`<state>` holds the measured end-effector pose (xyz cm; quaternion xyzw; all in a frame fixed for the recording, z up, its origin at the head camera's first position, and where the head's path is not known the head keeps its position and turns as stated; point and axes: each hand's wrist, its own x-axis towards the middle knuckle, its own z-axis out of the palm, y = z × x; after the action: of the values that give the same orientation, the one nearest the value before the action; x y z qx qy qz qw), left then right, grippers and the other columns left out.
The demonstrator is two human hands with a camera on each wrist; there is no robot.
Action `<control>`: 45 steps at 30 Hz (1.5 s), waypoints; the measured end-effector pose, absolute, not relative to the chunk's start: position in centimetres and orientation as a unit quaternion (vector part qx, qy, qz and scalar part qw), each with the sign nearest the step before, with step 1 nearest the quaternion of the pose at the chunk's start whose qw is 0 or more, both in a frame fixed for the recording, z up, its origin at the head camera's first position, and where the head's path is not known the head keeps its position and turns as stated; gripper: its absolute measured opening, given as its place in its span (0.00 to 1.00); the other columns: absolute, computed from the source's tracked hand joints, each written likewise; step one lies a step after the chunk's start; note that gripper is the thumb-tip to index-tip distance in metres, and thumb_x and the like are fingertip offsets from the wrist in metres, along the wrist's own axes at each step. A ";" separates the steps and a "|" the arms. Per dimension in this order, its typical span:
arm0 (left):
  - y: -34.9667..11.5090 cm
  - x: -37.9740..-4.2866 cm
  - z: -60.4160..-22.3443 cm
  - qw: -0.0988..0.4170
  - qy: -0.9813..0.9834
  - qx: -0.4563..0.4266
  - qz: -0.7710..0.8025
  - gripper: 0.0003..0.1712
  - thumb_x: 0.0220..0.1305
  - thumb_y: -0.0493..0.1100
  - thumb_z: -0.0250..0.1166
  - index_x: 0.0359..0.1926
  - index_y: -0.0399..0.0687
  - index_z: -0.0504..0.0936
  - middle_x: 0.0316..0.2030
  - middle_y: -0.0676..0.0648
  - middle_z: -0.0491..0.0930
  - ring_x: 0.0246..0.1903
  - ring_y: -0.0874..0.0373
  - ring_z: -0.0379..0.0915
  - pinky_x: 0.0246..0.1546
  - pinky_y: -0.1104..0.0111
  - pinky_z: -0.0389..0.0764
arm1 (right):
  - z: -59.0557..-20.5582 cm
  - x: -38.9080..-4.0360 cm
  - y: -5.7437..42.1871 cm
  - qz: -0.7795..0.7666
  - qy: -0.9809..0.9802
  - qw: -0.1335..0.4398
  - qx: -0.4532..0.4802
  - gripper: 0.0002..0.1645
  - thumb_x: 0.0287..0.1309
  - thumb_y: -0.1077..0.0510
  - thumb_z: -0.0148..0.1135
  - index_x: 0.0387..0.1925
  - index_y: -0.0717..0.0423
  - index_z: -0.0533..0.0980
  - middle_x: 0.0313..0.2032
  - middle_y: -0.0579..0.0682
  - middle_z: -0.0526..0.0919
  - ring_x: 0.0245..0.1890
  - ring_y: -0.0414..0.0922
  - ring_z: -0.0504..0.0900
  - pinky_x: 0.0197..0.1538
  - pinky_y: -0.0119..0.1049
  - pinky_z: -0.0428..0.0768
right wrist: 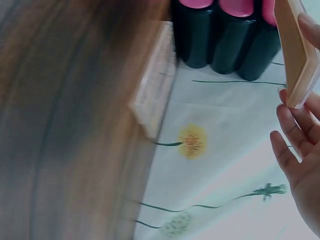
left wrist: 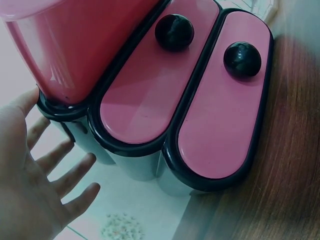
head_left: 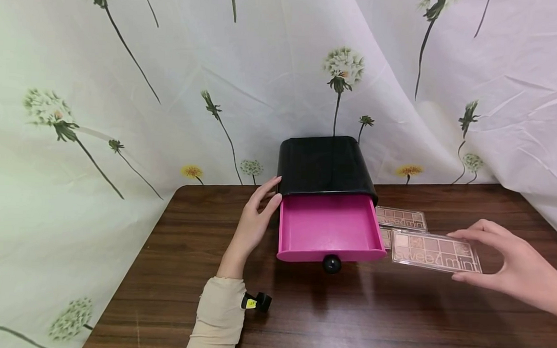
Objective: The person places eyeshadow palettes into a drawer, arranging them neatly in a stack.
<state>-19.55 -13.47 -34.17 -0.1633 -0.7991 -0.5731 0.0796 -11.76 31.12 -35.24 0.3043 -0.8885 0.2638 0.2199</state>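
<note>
A black drawer unit (head_left: 325, 165) stands at the back of the table, its top pink drawer (head_left: 330, 227) pulled out and bare inside. My left hand (head_left: 253, 222) touches the unit's left side near the front edge, fingers spread and fairly straight. With thumb and fingers, my right hand (head_left: 510, 261) pinches an eyeshadow palette (head_left: 434, 252) by its right end, right of the drawer. The held palette (right wrist: 295, 55) is seen edge-on in the right wrist view. Beyond it, another eyeshadow palette (head_left: 401, 217) lies on the table, and a further one is partly hidden.
Two lower pink drawers (left wrist: 145, 95) with round black knobs (left wrist: 242, 60) are shut in the left wrist view. The wooden table (head_left: 173, 273) ends at a white cloth backdrop (head_left: 264, 66) printed with dandelions. A black knob (head_left: 332, 264) juts from the pulled-out drawer.
</note>
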 end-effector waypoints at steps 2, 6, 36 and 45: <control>-13.5 -19.6 -34.2 0.080 -0.799 -0.164 -0.573 0.26 0.76 0.45 0.54 0.72 0.48 0.68 0.71 0.46 0.63 0.64 0.49 0.65 0.63 0.54 0.66 | -34.5 -11.7 31.1 0.262 -0.886 0.223 0.310 0.48 0.11 0.65 0.88 0.49 0.50 0.82 0.39 0.34 0.75 0.39 0.28 0.71 0.48 0.17 0.63; -13.5 -19.6 -34.3 0.080 -0.799 -0.164 -0.573 0.27 0.76 0.44 0.54 0.72 0.47 0.67 0.71 0.46 0.63 0.64 0.49 0.65 0.63 0.54 0.66 | -33.4 -11.9 30.8 0.260 -0.885 0.228 0.313 0.49 0.13 0.65 0.87 0.51 0.50 0.82 0.40 0.35 0.75 0.41 0.28 0.71 0.49 0.17 0.63; -13.4 -19.5 -34.1 0.079 -0.795 -0.165 -0.578 0.26 0.76 0.44 0.55 0.72 0.47 0.68 0.71 0.45 0.63 0.64 0.48 0.65 0.62 0.55 0.66 | -30.7 -16.6 20.1 0.258 -0.881 0.163 0.362 0.36 0.40 0.48 0.83 0.54 0.48 0.80 0.43 0.35 0.73 0.41 0.35 0.70 0.43 0.29 0.69; -13.8 -21.8 -37.2 0.106 -0.794 -0.165 -0.575 0.26 0.75 0.48 0.56 0.71 0.57 0.70 0.70 0.51 0.63 0.63 0.53 0.65 0.61 0.55 0.67 | -30.9 -17.7 17.3 0.243 -0.886 0.134 0.370 0.33 0.44 0.45 0.81 0.52 0.53 0.81 0.41 0.38 0.72 0.38 0.35 0.70 0.39 0.33 0.72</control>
<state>-21.79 -13.85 -37.21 -0.1650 -0.7943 -0.5750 0.1063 -17.74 17.35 -30.86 0.3703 -0.8865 0.2430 0.1340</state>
